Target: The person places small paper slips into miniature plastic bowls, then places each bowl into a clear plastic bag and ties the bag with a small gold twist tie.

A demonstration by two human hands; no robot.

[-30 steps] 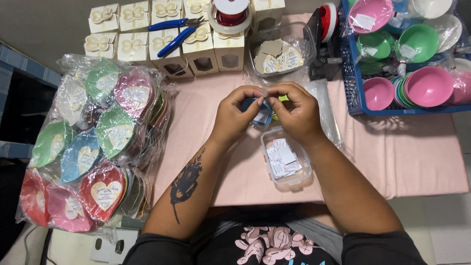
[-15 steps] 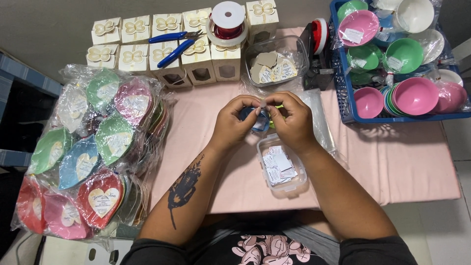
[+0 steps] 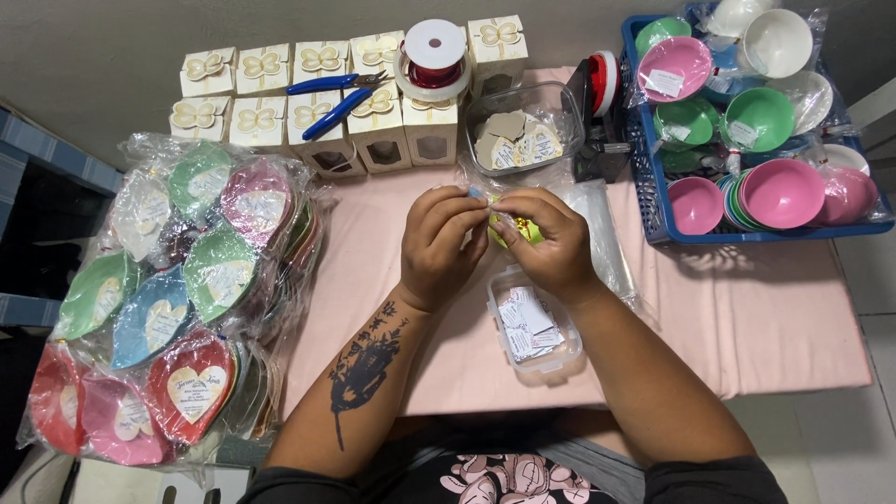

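Observation:
My left hand [image 3: 439, 247] and my right hand [image 3: 546, 245] meet over the pink table cover [image 3: 747, 317], fingertips pinched together on a small yellow-green item [image 3: 516, 230] with a bit of red and blue showing. What it is stays mostly hidden behind my fingers. Directly below my hands stands a small clear plastic tub of folded white paper slips [image 3: 532, 327]. A clear plastic sleeve [image 3: 602, 238] lies just to the right of my right hand.
Rows of small cream gift boxes [image 3: 313, 103] with blue pliers [image 3: 336, 98] and a red ribbon spool [image 3: 432, 56] at the back. A clear tub of card tags [image 3: 518, 131]. Wrapped heart-shaped dishes [image 3: 177, 299] piled left. A blue basket [image 3: 653, 205] of coloured bowls right.
My hands have stayed pinched together at the same spot, fingers working the small item; a yellow-green part of it now shows between them. The view shifted slightly.

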